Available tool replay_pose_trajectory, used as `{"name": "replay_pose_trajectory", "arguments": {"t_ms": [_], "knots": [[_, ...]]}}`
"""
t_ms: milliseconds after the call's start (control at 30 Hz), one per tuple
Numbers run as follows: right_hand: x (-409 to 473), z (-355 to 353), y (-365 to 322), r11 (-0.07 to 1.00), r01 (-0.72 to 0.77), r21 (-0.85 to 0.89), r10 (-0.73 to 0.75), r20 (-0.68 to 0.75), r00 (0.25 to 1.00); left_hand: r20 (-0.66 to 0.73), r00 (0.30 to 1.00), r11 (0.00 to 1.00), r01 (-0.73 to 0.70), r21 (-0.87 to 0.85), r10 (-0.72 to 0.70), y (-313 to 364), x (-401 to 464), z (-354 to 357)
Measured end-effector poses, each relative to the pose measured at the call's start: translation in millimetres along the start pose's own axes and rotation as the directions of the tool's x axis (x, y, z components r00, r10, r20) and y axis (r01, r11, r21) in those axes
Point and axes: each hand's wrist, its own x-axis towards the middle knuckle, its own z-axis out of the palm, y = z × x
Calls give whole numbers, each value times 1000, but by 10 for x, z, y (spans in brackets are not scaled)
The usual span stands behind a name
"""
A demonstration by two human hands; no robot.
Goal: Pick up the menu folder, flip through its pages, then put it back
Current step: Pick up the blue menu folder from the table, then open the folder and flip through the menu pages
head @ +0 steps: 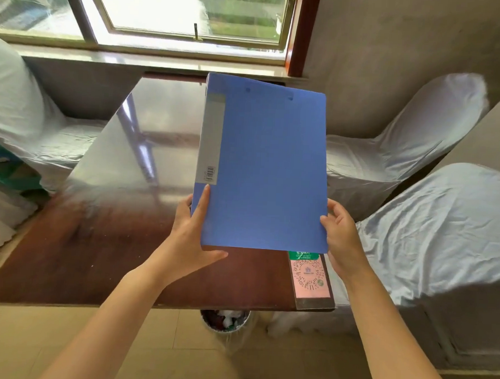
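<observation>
Blue plastic menu folder (268, 173), flat and closed, gripped by left hand (193, 238) and right hand (344, 242).

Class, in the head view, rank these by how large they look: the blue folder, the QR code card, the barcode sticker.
1. Blue folder, though held nearest the camera.
2. QR code card, partly hidden behind the folder.
3. Barcode sticker.

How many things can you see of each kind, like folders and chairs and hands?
Blue folder: 1
Hands holding it: 2, left and right
Chairs in white covers: 3, one at left, two at right
Table: 1
QR code sign: 1
Waste bin under the table: 1
Total: 9
</observation>
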Motion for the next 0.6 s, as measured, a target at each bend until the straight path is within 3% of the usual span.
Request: {"name": "replay_pose_trajectory", "arguments": {"t_ms": [133,333,433,533,600], "knots": [[-27,15,-45,996,4,84,-4,1,1000,-57,994,995,-94,-27,92,41,-26,-12],[-26,58,-75,965,-24,260,13,44,999,-130,986,987,-123,-108,108,155,-47,-32],[43,-9,-28,981,-30,191,32,-10,999,-182,979,967,-131,-219,92,203,-22,-69],[57,-29,-73,999,22,45,-22,0,1000,-180,983,864,-68,-499,-26,266,-25,-62],[36,-37,-109,995,86,50,-86,-12,996,-123,976,700,39,-713,-179,279,-26,-56]]}}
